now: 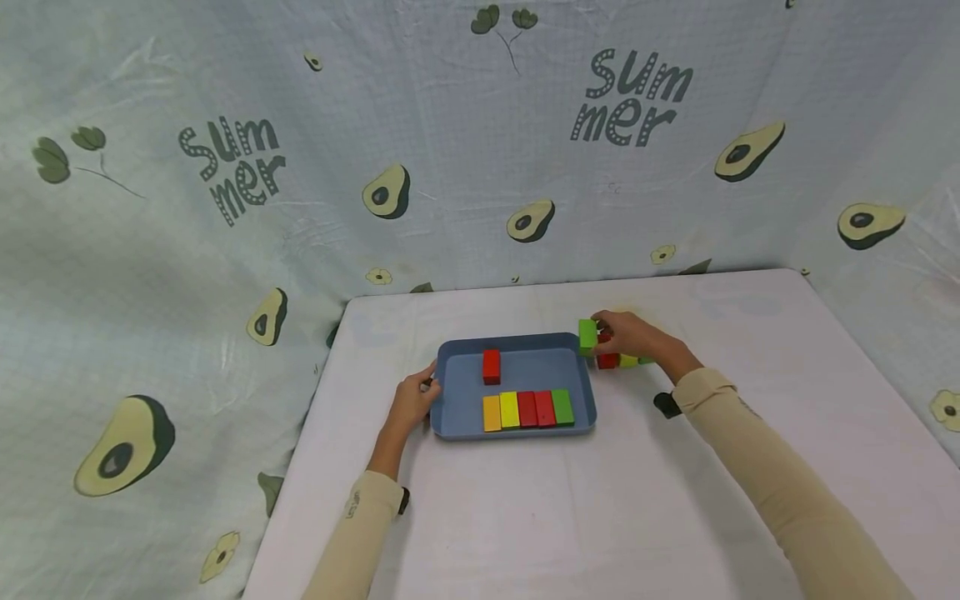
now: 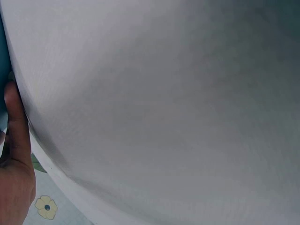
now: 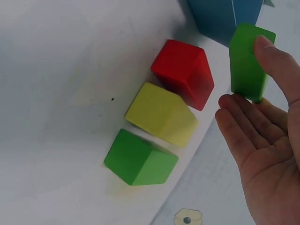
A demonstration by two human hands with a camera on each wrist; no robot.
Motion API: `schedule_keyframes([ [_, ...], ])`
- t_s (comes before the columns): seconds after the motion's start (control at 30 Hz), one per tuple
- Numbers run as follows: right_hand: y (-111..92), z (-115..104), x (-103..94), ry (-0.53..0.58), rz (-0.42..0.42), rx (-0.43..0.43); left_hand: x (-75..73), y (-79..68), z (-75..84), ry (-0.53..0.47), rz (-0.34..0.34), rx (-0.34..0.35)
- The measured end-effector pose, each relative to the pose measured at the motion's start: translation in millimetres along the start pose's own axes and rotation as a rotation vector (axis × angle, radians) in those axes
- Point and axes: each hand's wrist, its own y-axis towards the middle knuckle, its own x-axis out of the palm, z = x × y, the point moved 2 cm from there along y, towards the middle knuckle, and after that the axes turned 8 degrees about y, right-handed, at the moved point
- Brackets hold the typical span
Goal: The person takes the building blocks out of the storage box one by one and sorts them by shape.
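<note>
A blue-grey tray point(image 1: 465, 408) lies on the table. Toward its front stands a row of blocks: an orange block point(image 1: 491, 413), a yellow block point(image 1: 509, 410), two red blocks point(image 1: 536, 409) and a green block point(image 1: 562, 407). Farther back in the tray is a single red block point(image 1: 491, 367). My left hand point(image 1: 412, 402) holds the tray's left rim, a finger point(image 2: 18, 124) along its outer side. By the back right corner, my right hand point(image 1: 630, 335) pinches a bright green block point(image 3: 248, 63) above table level, between thumb and fingers.
Right of the tray, a red block point(image 3: 180, 70), a yellow block point(image 3: 157, 110) and another green block point(image 3: 136, 157) sit on the white table point(image 1: 510, 508), partly hidden by my right hand in the head view. A printed cloth point(image 1: 450, 125) hangs behind the table.
</note>
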Motion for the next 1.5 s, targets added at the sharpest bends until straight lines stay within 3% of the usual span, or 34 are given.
schedule_keyframes([
  [0.43,-17.0,7.0,-11.2,0.015,0.019,-0.066,0.7,0.7,-2.1,-0.023,-0.020,-0.010],
  [0.7,-24.5,15.4,-13.7,0.052,0.014,-0.066,1.0,0.8,-2.9,-0.023,-0.027,-0.008],
  [0.93,-30.1,24.8,-15.0,0.018,0.026,-0.054,0.6,-1.1,-2.1,-0.031,-0.026,-0.003],
  [1.17,-36.2,41.6,-11.6,0.034,0.037,-0.048,0.8,-5.2,-2.4,0.006,0.003,0.019],
  [1.5,-41.4,38.6,-29.0,0.055,0.041,-0.035,-2.1,-1.8,0.0,-0.005,0.001,0.017],
])
